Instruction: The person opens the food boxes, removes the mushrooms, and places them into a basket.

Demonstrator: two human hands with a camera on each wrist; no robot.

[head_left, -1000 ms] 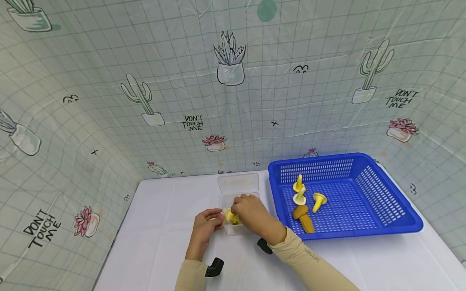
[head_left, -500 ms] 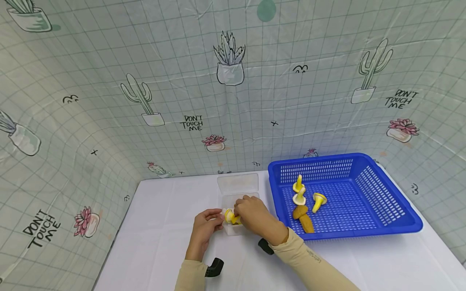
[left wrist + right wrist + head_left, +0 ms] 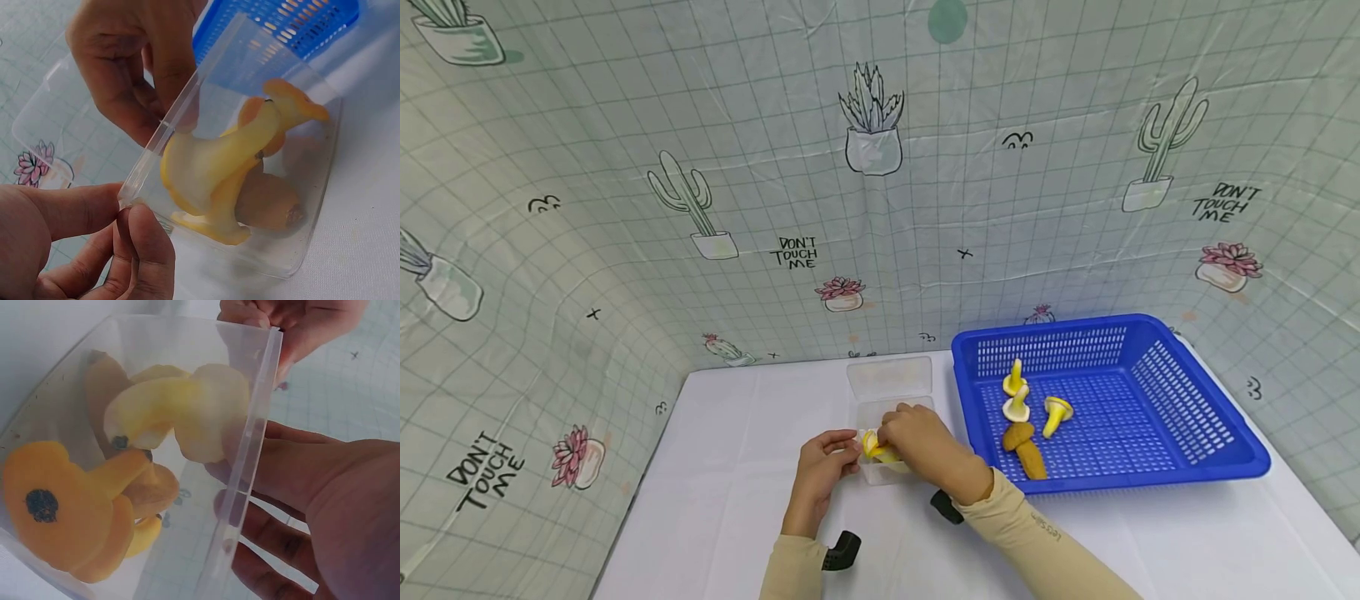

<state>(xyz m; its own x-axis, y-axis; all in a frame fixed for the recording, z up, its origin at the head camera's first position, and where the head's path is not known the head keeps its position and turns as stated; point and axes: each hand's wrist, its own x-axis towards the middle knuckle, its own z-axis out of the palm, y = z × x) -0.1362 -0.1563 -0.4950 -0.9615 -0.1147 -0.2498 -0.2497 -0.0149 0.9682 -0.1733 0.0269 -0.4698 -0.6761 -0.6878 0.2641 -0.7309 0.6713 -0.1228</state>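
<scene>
Just shifted: yellow mushroom (image 3: 215, 156) inside clear box (image 3: 275, 257), suggesting placement unsettled; left hand (image 3: 822, 464) pinches box edge at nine o'clock, right hand (image 3: 916, 437) touches mushroom, grip unclear.

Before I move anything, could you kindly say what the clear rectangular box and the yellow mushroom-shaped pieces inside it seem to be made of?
The clear rectangular box looks like smooth plastic, judging by its thin, slightly hazy walls. The yellow mushroom-shaped pieces look smooth and matte, without glints: perhaps foam or plastic, unclear which.
</scene>
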